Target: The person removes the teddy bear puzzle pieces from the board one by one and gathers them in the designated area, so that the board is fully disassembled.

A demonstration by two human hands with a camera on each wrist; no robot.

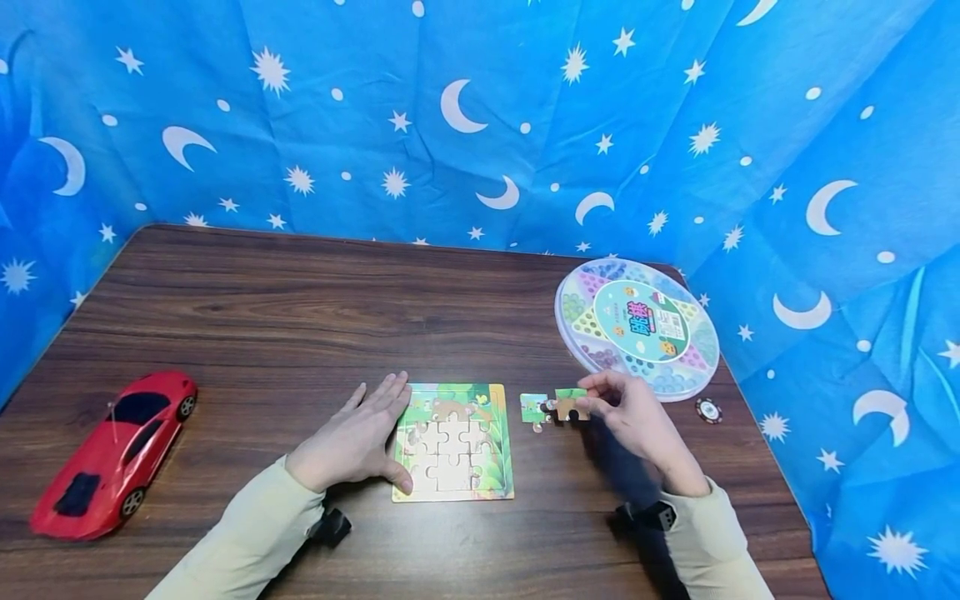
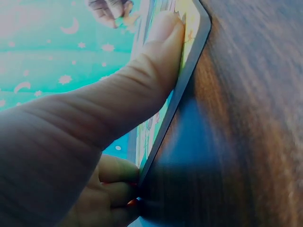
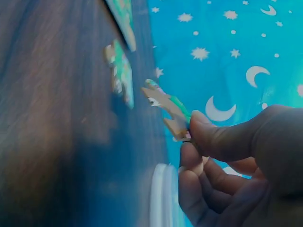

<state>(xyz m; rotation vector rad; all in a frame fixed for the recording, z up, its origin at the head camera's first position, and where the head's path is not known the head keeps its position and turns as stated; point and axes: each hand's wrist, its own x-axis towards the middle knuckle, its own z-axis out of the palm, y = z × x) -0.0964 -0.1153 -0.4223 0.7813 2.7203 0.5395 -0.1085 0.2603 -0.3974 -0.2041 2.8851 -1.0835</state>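
While L hand (image 1: 358,433) lies flat, fingers spread, steadying puzzle tray (image 1: 495,487), R hand (image 1: 630,414) hovers at tray's 3 o'clock. R thumb + fingers pinch puzzle piece (image 1: 572,403).

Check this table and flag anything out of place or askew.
Nothing is damaged or spilled. The puzzle tray lies flat under the left hand; one loose piece sits beside it, another piece is pinched in the right hand. A small chip lies alone beside the round game box.

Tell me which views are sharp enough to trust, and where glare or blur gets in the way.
Head view: sharp, though glare washes out the puzzle board. Left wrist: the thumb fills the frame, wood soft. Right wrist: table smeared with blur; the pinched puzzle piece is readable.
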